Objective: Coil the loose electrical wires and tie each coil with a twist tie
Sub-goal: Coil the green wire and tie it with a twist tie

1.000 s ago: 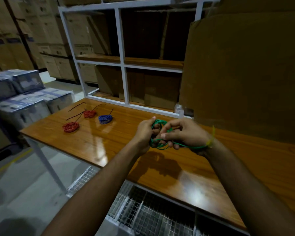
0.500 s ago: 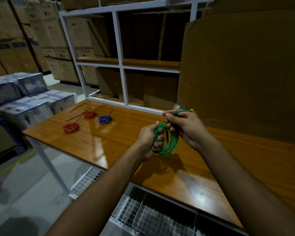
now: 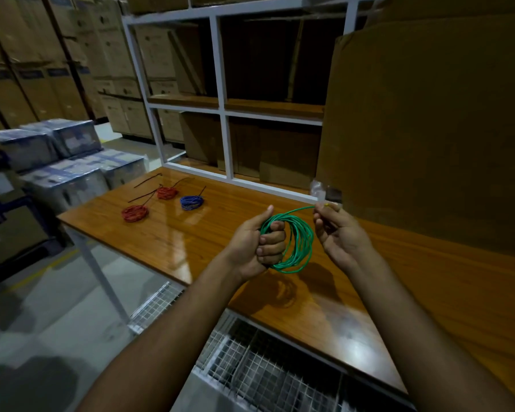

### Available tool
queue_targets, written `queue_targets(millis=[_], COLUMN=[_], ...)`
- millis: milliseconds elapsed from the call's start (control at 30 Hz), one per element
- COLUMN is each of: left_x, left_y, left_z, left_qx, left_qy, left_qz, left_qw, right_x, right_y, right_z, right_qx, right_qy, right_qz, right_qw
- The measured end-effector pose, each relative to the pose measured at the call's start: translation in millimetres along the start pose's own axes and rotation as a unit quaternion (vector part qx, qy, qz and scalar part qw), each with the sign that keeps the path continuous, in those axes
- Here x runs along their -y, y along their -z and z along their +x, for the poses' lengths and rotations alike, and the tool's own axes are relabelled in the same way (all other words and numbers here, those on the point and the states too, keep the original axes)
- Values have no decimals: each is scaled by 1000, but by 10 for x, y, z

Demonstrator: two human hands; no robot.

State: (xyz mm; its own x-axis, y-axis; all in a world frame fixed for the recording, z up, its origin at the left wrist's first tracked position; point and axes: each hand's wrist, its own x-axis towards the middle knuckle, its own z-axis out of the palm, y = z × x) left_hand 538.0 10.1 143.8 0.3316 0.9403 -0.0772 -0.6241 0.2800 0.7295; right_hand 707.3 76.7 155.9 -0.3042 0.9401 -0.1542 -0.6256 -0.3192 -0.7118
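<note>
Glossy wooden table (image 3: pixel 428 292) (stacked cartons (image 3: pixel 158 52) behind)

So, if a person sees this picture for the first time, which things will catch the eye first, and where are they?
First the green wire coil, bright in the middle, held above the wooden table: the left hand grips it, and the right hand pinches its free end. Next, far left on the table, lie two red coils and a blue coil.
</note>
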Motion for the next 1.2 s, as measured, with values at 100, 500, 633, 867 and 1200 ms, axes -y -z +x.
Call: queue_targets(millis=[100, 500, 633, 867, 1200], left_x=[13, 147, 206, 215, 61], left_y=[-33, -240, -314, -364, -38], left_z=[11, 176, 209, 130, -200], left_qx=[3, -70, -74, -30, -73], left_qy=[-9, -64, -57, -24, -14], left_qz=[-10, -18, 0, -11, 8], left_qw=[1000, 995, 996, 999, 997], right_x=[-3, 271, 422, 511, 60], right_y=[98, 271, 266, 204, 66], right_z=[-20, -122, -77, 115, 127], right_qx=[1, 97, 150, 353, 424], right_qy=[27, 72, 12, -80, -153], right_qz=[-20, -497, -488, -531, -453], right_qw=[999, 859, 860, 766, 769])
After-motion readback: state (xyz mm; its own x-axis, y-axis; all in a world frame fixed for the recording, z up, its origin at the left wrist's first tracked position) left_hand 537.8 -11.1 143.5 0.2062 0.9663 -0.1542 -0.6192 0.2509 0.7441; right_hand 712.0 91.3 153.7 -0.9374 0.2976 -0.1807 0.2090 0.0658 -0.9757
